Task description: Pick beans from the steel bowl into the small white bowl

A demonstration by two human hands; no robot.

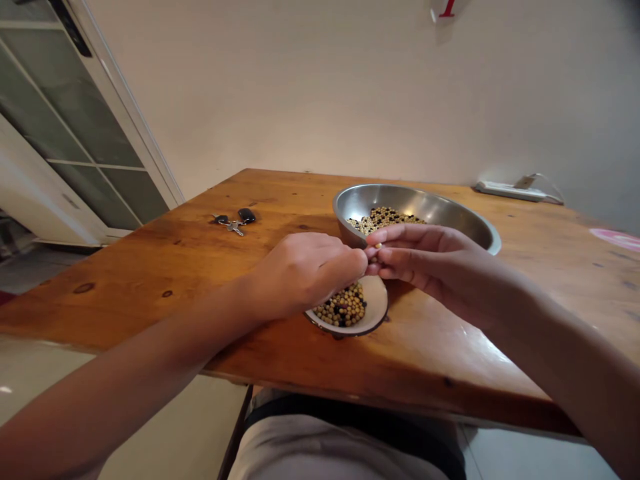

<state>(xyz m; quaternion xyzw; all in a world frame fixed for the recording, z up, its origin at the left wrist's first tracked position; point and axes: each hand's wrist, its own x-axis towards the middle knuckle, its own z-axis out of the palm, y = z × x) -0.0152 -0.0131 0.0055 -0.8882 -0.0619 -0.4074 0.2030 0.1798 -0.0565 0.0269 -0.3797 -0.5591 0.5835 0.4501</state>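
Observation:
My right hand point(425, 253) pinches a small pale yellow bean point(379, 246) between thumb and forefinger. Against its fingertips rests my left hand point(313, 270), closed with the fingers curled inward; what lies inside it is hidden. Both hands are raised over a small white bowl point(377, 303) with a dark rim. Yellow and black beans point(345, 308) lie in that bowl, partly covered by my left hand. Just behind the hands stands a wide steel basin point(450, 207), with more mixed yellow and black beans point(387, 219) on its bottom; my right hand hides part of its near side.
Keys with black fobs point(234, 221) lie on the wooden table point(165, 267), left of the basin. A white power strip point(510, 191) with a plug and cord sits by the wall. At the right edge is a pink and white round sticker point(617, 239).

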